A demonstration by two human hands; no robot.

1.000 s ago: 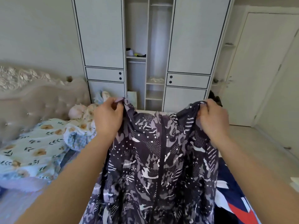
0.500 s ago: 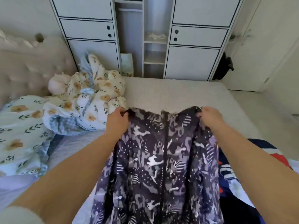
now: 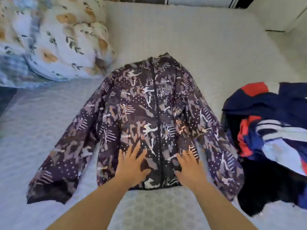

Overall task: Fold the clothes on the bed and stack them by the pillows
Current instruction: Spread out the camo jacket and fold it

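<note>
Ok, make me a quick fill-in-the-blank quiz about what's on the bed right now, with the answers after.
1. The patterned jacket lies spread flat on the bed with its front zipper ____.
2. Both hands, left hand and right hand, press flat on the jacket's ____ part, near the hem.
3. The heap of navy, red and white clothes lies to the ____ of the jacket.
4. The floral bedding is bunched at the far ____ of the bed.

Answers: closed; lower; right; left
</note>
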